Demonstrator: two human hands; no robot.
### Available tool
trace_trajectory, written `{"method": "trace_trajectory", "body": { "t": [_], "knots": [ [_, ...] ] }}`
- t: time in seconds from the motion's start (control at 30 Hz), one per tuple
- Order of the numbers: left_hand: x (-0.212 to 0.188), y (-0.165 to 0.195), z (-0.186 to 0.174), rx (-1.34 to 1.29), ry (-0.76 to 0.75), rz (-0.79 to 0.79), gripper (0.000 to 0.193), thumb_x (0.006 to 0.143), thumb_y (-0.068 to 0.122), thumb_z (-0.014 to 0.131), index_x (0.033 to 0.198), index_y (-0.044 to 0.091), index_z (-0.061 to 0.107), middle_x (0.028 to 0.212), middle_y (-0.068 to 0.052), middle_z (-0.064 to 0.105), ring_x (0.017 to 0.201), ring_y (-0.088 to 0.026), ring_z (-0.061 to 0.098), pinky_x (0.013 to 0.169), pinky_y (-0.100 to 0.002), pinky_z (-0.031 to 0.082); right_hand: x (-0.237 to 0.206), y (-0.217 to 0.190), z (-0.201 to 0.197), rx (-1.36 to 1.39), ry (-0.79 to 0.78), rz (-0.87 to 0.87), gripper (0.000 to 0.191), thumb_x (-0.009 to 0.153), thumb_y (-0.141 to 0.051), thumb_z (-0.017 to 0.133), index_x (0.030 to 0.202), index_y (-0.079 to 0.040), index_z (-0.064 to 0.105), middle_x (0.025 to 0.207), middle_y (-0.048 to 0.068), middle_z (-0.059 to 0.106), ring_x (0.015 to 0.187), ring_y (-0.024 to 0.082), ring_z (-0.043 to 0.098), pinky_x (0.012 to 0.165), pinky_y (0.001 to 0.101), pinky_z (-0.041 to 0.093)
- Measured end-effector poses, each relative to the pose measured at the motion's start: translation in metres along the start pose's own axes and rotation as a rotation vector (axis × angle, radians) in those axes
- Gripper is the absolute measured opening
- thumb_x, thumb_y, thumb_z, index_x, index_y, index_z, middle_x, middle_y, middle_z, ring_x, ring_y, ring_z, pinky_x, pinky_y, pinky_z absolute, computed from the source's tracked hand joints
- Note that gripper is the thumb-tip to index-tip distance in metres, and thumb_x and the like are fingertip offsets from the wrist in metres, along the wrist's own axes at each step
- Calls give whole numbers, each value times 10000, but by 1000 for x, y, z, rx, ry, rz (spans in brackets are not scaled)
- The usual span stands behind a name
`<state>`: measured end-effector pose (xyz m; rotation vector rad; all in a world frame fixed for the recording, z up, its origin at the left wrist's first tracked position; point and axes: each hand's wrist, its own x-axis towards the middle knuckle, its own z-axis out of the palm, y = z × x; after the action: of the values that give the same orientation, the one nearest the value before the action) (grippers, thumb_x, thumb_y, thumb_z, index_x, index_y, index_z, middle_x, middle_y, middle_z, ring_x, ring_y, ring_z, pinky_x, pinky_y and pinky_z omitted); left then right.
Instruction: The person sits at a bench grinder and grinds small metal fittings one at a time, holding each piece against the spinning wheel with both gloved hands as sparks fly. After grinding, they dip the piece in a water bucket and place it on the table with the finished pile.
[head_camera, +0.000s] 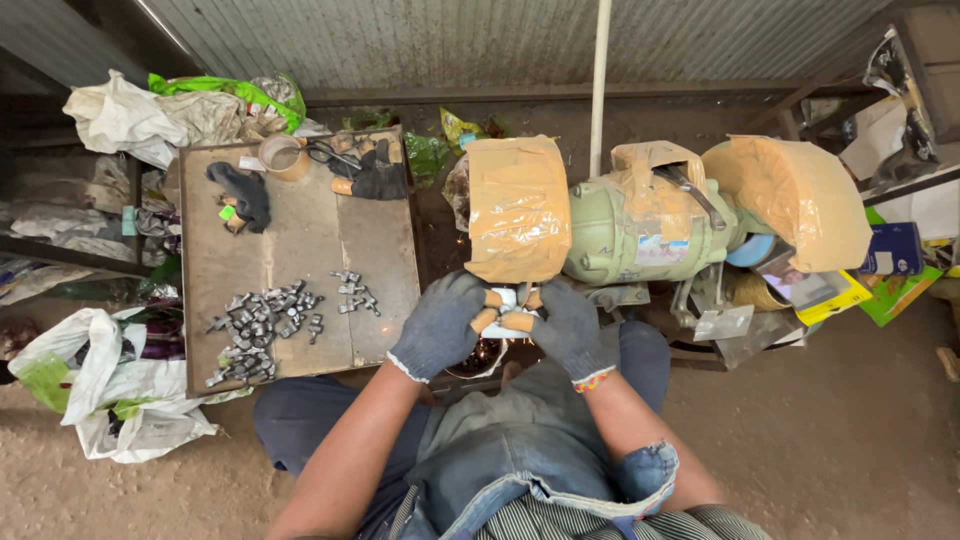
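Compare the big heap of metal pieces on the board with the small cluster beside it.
The big heap holds many pieces, piled and touching; the small cluster holds only a few, spread loosely. The heap lies near the board's left front, the cluster nearer the gloved hands. Both are small grey metal parts.

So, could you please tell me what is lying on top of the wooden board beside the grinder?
On the wooden board lie a pile of small metal parts, dark gloves, a tape roll and scissors. Whatever lies beneath the gloves is hidden.
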<state>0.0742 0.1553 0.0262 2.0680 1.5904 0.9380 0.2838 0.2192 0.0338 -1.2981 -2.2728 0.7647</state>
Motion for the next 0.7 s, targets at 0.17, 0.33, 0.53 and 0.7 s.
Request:
{"method": "trace_trajectory", "body": {
  "t": [0.17,0.33,0.53,0.7],
  "knots": [
    [-31,26,17,11,173,-187,187,891,159,689,1058,73,701,1088,-155,627,1022,-393,586,869,-510,469,-13,-4,1,-1,94,-64,352,755,-432,832,870,-111,743,887,95,685,837,316,677,701,436,504],
    [-78,34,22,-29,73,-106,260,896,205,705,1122,78,689,1150,-150,639,1086,-379,603,919,-496,478,-62,-3,-2,-122,-87,-65,403,765,-425,817,957,-75,760,787,130,639,731,322,647,658,438,491],
    [-65,-31,-13,743,-155,-477,553,705,138,670,1253,81,623,1382,-185,526,1129,-425,559,930,-487,473,-100,7,9,-126,-12,-255,375,863,-344,734,1096,-50,740,961,126,724,805,305,676,699,408,523],
    [-74,-61,-33,482,91,-770,518,814,100,653,1327,88,577,1402,-202,545,1174,-445,568,980,-507,480,-101,-4,-2,-195,-63,-153,389,817,-355,772,1067,-56,772,863,139,721,808,326,672,685,430,510]
  ]
}}
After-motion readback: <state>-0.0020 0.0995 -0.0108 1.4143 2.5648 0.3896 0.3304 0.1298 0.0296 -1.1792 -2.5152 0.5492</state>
